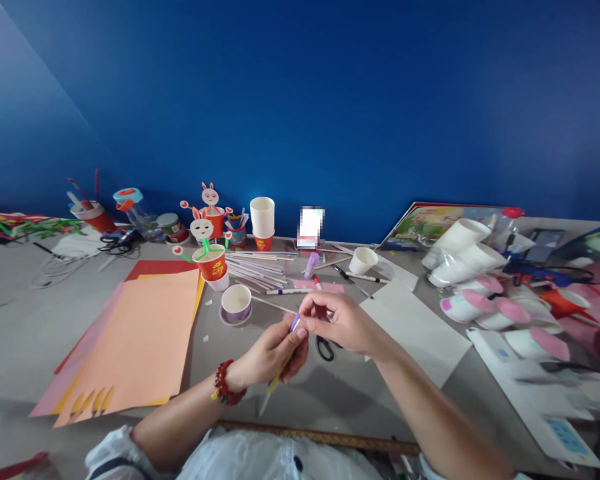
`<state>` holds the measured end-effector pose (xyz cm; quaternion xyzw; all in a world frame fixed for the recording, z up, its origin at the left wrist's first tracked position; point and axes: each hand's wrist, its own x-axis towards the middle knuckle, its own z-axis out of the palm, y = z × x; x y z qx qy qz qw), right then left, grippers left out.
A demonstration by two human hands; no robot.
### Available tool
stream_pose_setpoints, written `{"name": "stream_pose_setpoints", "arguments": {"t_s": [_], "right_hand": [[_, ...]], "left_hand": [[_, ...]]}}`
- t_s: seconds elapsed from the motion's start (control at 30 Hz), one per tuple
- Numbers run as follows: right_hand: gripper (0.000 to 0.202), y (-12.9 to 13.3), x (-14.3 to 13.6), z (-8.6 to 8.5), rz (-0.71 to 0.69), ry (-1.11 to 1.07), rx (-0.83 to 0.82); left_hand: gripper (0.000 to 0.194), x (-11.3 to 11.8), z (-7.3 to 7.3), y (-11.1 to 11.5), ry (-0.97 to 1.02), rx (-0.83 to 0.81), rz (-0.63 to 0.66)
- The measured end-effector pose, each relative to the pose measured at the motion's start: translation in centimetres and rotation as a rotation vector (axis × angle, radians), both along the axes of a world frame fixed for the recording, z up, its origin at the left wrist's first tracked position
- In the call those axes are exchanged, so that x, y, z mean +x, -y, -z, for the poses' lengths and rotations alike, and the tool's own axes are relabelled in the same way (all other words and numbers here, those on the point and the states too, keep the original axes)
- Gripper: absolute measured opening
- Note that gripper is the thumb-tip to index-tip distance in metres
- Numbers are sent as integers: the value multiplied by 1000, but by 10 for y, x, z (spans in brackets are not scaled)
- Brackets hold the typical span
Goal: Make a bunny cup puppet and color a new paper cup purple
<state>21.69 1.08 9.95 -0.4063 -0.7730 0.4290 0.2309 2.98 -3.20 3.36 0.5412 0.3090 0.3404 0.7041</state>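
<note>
My left hand (279, 348) is closed around a slim purple-and-yellow stick (295, 323). Its purple end shows above my thumb, and a yellow and pale thin part sticks out below the palm. My right hand (333, 320) is pinched at the stick's top end; what lies between its fingertips is hidden. Below my right wrist, black scissors (325, 348) lie partly covered on the table. To the left of my hands stands a white paper cup (237, 303) with a purple band. Near my right hand's knuckles lies a pink paper strip (325, 287) with pens.
Coloured paper sheets (145, 333) lie at left, a white sheet (415, 327) at right. Rabbit figures stand in red cups (213, 265) behind. Many thin paper sticks (257, 270) lie at the back. Several pink-ended white cups (467, 305) crowd the right side. A lit screen (311, 227) stands at the wall.
</note>
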Motion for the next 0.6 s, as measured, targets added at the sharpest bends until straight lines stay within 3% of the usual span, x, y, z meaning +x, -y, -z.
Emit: {"name": "stream_pose_setpoints", "arguments": {"t_s": [0.3, 0.6], "right_hand": [[18, -6, 0, 11, 53, -13, -18], [21, -9, 0, 14, 16, -38, -65]], "left_hand": [[42, 3, 2, 0, 34, -36, -76], [40, 0, 4, 1, 104, -81, 2]]}}
